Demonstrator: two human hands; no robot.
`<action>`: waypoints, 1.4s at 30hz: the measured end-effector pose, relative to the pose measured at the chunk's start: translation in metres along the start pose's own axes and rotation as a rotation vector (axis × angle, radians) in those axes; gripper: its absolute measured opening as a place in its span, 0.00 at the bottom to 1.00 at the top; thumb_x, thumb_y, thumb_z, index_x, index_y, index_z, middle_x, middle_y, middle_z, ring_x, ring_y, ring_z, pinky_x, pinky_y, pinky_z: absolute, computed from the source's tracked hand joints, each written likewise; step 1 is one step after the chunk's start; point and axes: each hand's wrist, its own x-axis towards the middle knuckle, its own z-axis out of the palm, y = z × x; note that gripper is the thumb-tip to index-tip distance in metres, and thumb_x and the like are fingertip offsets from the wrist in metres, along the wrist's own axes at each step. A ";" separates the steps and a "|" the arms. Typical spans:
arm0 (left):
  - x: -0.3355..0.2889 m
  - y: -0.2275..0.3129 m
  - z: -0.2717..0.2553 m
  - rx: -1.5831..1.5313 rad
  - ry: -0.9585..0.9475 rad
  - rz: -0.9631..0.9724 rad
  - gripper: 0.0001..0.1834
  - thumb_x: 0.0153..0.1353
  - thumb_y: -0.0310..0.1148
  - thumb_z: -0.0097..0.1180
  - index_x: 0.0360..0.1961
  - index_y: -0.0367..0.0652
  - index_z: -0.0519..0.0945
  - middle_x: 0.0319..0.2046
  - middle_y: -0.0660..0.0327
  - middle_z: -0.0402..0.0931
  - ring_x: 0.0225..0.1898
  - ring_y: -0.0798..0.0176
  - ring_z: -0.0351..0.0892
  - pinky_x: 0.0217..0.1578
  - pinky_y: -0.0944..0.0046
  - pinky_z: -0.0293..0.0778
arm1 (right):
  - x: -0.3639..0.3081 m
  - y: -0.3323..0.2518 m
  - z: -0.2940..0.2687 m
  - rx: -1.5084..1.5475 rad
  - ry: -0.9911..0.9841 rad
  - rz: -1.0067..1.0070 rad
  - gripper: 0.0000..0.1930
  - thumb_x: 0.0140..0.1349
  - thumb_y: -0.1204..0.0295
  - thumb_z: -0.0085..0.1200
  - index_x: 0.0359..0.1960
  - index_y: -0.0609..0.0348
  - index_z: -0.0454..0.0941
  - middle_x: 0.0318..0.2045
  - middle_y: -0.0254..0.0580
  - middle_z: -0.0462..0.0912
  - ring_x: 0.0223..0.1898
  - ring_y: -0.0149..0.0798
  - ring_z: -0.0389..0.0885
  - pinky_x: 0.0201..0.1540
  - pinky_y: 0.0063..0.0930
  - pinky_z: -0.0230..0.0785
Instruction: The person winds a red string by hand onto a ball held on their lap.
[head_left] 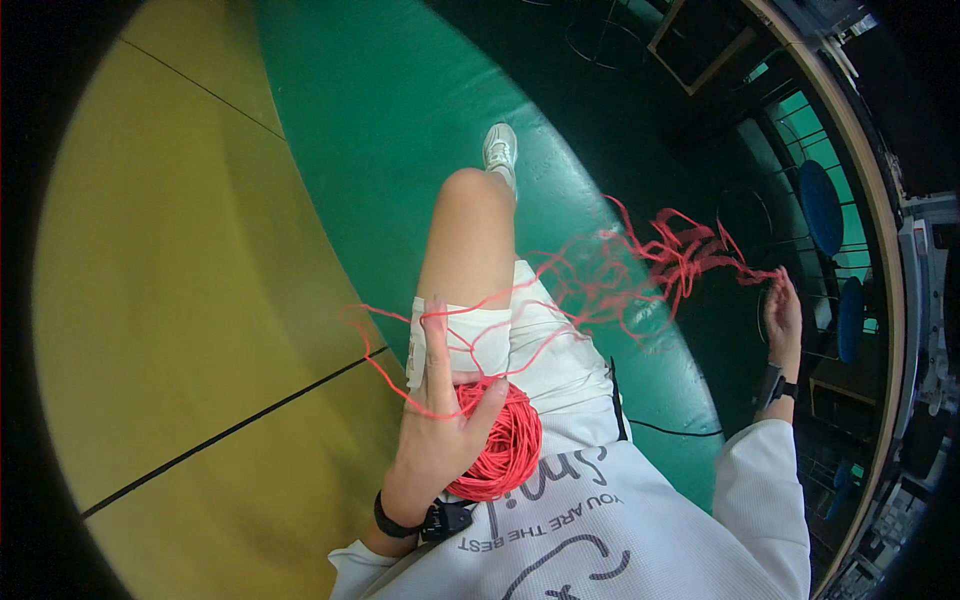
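Note:
A round ball of red cord (512, 450) rests against my lap and shirt, with my left hand (432, 440) closed on its left side. The left thumb lies over the ball and the index finger points upward, a loop of cord running across it. Far out to the right, my right hand (784, 318) pinches a bunch of loose red cord (685, 250). Its strands hang in tangled loops in the air between the two hands, blurred by motion in the middle. Single strands lead from the tangle back to the ball. Some cross my white shorts (560, 350).
My bent knee (468, 195) and white shoe (500, 148) are above the green floor (370, 110). A yellow surface (190, 260) with dark lines spreads on the left. Along the right runs a wooden edge (868, 150), beside round blue seats (822, 208). A thin black cable (675, 432) lies near my right side.

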 end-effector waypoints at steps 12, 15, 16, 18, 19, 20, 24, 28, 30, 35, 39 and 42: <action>0.002 0.012 -0.007 -0.059 -0.159 -0.185 0.49 0.64 0.23 0.53 0.76 0.40 0.33 0.68 0.41 0.62 0.46 0.49 0.85 0.48 0.59 0.79 | -0.199 0.156 0.282 -1.075 -1.057 -0.291 0.23 0.62 0.65 0.60 0.57 0.59 0.75 0.53 0.48 0.78 0.55 0.45 0.79 0.53 0.36 0.74; 0.002 0.008 -0.008 -0.037 -0.167 -0.175 0.49 0.63 0.23 0.53 0.76 0.40 0.33 0.68 0.40 0.63 0.47 0.48 0.85 0.48 0.59 0.79 | -0.218 0.182 0.309 -1.094 -1.280 -0.704 0.14 0.58 0.71 0.60 0.46 0.60 0.78 0.45 0.50 0.80 0.48 0.50 0.79 0.58 0.43 0.68; 0.001 0.006 -0.008 -0.036 -0.154 -0.164 0.50 0.63 0.23 0.53 0.76 0.39 0.33 0.68 0.40 0.63 0.48 0.48 0.85 0.47 0.58 0.79 | -0.219 0.182 0.309 -1.091 -1.283 -0.705 0.14 0.58 0.71 0.60 0.46 0.60 0.78 0.45 0.50 0.80 0.48 0.50 0.79 0.58 0.43 0.68; -0.002 -0.002 -0.008 -0.009 -0.144 -0.170 0.50 0.63 0.23 0.53 0.76 0.39 0.32 0.68 0.40 0.63 0.48 0.48 0.85 0.47 0.58 0.80 | -0.221 0.180 0.303 -1.192 -1.431 -0.467 0.08 0.59 0.71 0.59 0.37 0.61 0.79 0.33 0.47 0.80 0.38 0.51 0.79 0.53 0.42 0.70; -0.005 -0.005 -0.007 0.018 -0.137 -0.176 0.49 0.63 0.23 0.53 0.76 0.39 0.32 0.68 0.40 0.62 0.49 0.48 0.85 0.47 0.58 0.80 | -0.226 0.178 0.304 -1.094 -1.376 -0.434 0.06 0.59 0.71 0.59 0.31 0.61 0.78 0.23 0.44 0.76 0.30 0.51 0.78 0.42 0.41 0.72; -0.007 -0.006 -0.005 0.013 -0.130 -0.181 0.49 0.63 0.23 0.53 0.76 0.39 0.32 0.68 0.40 0.62 0.49 0.48 0.85 0.47 0.58 0.80 | -0.226 0.174 0.303 -1.097 -1.385 -0.430 0.06 0.59 0.71 0.59 0.31 0.61 0.78 0.23 0.44 0.76 0.30 0.51 0.78 0.42 0.41 0.72; -0.009 -0.003 -0.006 0.079 -0.197 -0.207 0.50 0.61 0.23 0.52 0.76 0.39 0.32 0.67 0.38 0.63 0.48 0.47 0.85 0.46 0.57 0.80 | -0.225 0.161 0.298 -1.080 -1.325 -0.382 0.08 0.58 0.72 0.59 0.25 0.62 0.77 0.21 0.44 0.76 0.23 0.47 0.76 0.28 0.38 0.67; -0.008 -0.006 -0.007 0.099 -0.213 -0.186 0.51 0.60 0.22 0.54 0.76 0.39 0.34 0.66 0.37 0.65 0.47 0.48 0.85 0.46 0.56 0.80 | -0.235 0.154 0.299 -1.091 -1.305 -0.354 0.12 0.61 0.71 0.57 0.21 0.62 0.75 0.16 0.45 0.73 0.21 0.48 0.75 0.26 0.39 0.66; -0.007 -0.005 -0.007 0.096 -0.253 -0.220 0.51 0.59 0.23 0.54 0.76 0.40 0.34 0.65 0.38 0.66 0.47 0.49 0.85 0.46 0.56 0.80 | -0.241 0.148 0.302 -1.113 -1.384 -0.178 0.14 0.62 0.70 0.56 0.20 0.63 0.74 0.16 0.46 0.72 0.21 0.48 0.75 0.26 0.40 0.65; 0.000 -0.001 -0.003 -0.055 -0.208 -0.087 0.50 0.56 0.26 0.59 0.75 0.36 0.42 0.62 0.41 0.71 0.45 0.39 0.83 0.44 0.50 0.79 | -0.245 0.171 0.299 -1.159 -1.331 -0.271 0.09 0.63 0.70 0.57 0.28 0.64 0.77 0.22 0.51 0.76 0.25 0.52 0.76 0.32 0.41 0.70; -0.001 0.003 -0.007 -0.062 -0.265 -0.194 0.52 0.58 0.22 0.56 0.76 0.41 0.35 0.63 0.44 0.71 0.48 0.51 0.86 0.49 0.57 0.79 | -0.242 0.169 0.311 -1.143 -1.256 -0.251 0.07 0.61 0.74 0.58 0.37 0.65 0.77 0.29 0.47 0.79 0.28 0.45 0.80 0.34 0.36 0.74; -0.001 0.004 -0.011 -0.155 -0.288 -0.235 0.53 0.57 0.22 0.56 0.76 0.42 0.35 0.60 0.45 0.75 0.48 0.52 0.86 0.49 0.58 0.79 | -0.240 0.162 0.311 -1.075 -1.142 0.043 0.08 0.63 0.75 0.56 0.41 0.65 0.77 0.28 0.45 0.79 0.32 0.41 0.81 0.37 0.33 0.75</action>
